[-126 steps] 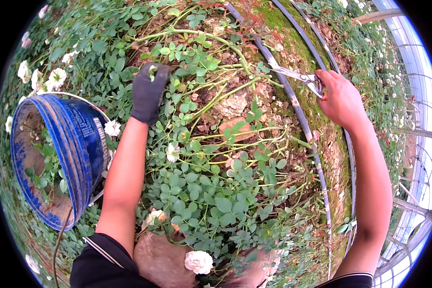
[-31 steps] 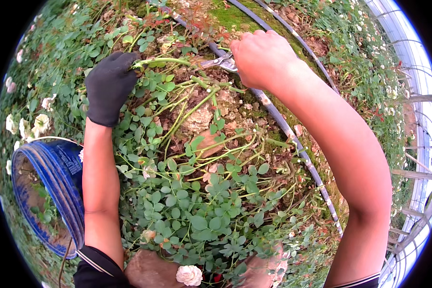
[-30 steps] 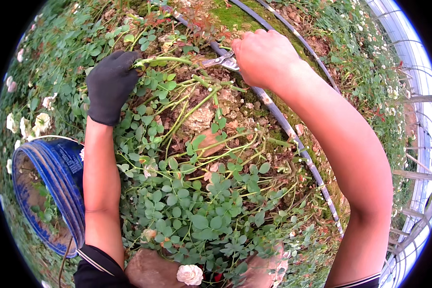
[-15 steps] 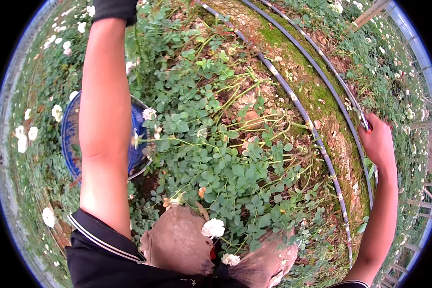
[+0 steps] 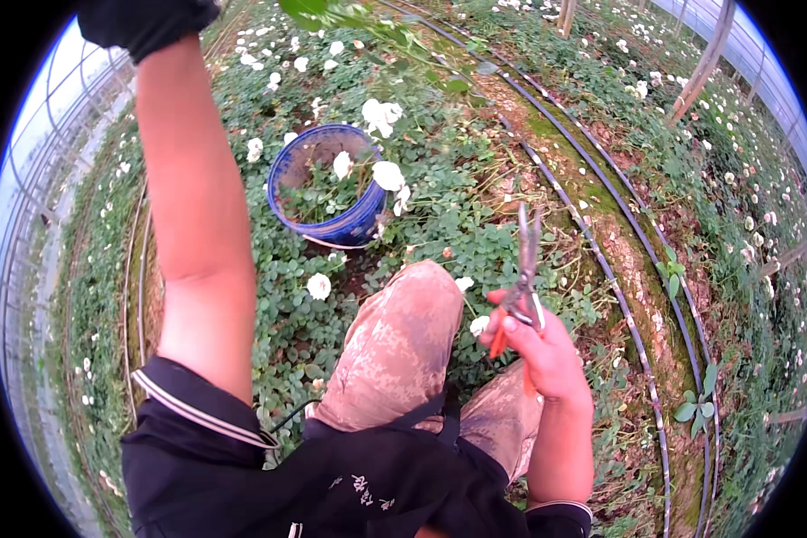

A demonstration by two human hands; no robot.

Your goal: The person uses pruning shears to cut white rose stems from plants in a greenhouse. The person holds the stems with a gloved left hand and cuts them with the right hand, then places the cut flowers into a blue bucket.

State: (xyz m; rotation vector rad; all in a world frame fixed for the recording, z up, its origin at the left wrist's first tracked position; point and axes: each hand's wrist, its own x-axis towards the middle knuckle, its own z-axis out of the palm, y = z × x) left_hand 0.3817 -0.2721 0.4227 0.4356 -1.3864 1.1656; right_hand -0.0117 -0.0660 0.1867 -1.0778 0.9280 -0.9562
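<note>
My right hand (image 5: 547, 354) is closed around the orange handles of a pair of pruning shears (image 5: 527, 260), in front of my right knee. The blades point up and stand slightly apart, with nothing between them. My left hand (image 5: 148, 22), in a black glove, is raised at the upper left; the picture's edge cuts off its fingers. A leafy green stem (image 5: 394, 40) hangs across the top middle, and whether that hand holds it is hidden. Beyond my knees a blue bucket (image 5: 372, 220) leans among the rose bushes, with some cut greenery inside. White roses (image 5: 387, 176) overlap its right rim.
Low rose bushes (image 5: 287, 309) with white blooms surround my legs. Dark irrigation hoses (image 5: 623, 314) run along a mossy soil strip (image 5: 592, 202) on the right. A wooden post (image 5: 704, 67) leans at the upper right, and greenhouse framing curves along both sides.
My right hand has come in from the far right to near my knee, bringing the shears into plain view. The view has shifted; the bucket now shows clear of my left arm.
</note>
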